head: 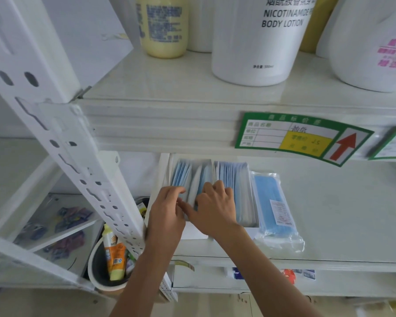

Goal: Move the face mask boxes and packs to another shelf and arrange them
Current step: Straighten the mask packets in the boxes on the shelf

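Observation:
A white open box [196, 233] at the left end of the middle shelf [341, 213] holds several upright blue and white face mask packs [233, 175]. A clear bag of blue face masks [272, 204] lies flat just right of the box. My left hand [167, 213] pinches the packs at the box's left side. My right hand [215, 207] rests on the packs in the middle of the box, fingers curled among them. Both hands hide the packs' front ends.
The upper shelf carries a white body lotion bottle [258, 37], a yellow bottle [162, 26] and a white jug [373, 42]. A green price tag [302, 138] hangs on its edge. A perforated white upright [62, 138] stands left. A cup with tubes [110, 266] sits below left.

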Demonstrator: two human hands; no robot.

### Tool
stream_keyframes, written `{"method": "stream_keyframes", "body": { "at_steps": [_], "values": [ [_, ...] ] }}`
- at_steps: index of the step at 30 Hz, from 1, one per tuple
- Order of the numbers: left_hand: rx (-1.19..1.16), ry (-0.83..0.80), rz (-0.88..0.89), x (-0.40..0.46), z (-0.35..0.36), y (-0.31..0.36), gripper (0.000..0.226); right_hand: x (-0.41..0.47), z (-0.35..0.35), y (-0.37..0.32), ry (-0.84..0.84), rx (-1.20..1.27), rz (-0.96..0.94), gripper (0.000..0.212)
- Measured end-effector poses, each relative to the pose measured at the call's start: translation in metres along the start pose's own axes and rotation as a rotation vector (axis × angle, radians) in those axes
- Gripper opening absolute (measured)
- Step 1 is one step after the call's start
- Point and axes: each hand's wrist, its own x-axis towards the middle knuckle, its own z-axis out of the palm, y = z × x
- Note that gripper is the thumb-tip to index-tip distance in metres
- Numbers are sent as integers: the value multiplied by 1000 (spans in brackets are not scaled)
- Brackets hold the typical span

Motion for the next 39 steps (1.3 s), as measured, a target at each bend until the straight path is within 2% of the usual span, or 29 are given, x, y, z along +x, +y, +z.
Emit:
{"method": "stream_keyframes", "body": {
  "at_steps": [12,14,17,20,25,29,32,35,39],
  "values": [
    [-157,181,-132,-2,-3,11,41,11,6,-9,-16,-13,105,87],
    [-184,206,-156,-2,-4,13,38,15,5,-12,-15,-33,132,81],
    [-150,211,-112,-1,-6,13,35,20,6,-14,4,-41,158,61],
    [-52,144,-69,-1,-4,9,29,21,9,-13,22,-42,140,46],
    [54,-41,-40,-4,4,4,19,19,11,-6,40,37,109,52],
    [73,-47,-53,-3,6,1,17,18,6,3,40,313,158,39],
    [96,-66,-49,-2,7,-1,15,18,1,5,50,440,182,39],
    [75,-80,8,-1,6,-3,22,17,-6,4,50,512,218,41],
    [14,-142,86,-5,7,-7,44,14,-17,6,108,588,286,42]
  ]
}}
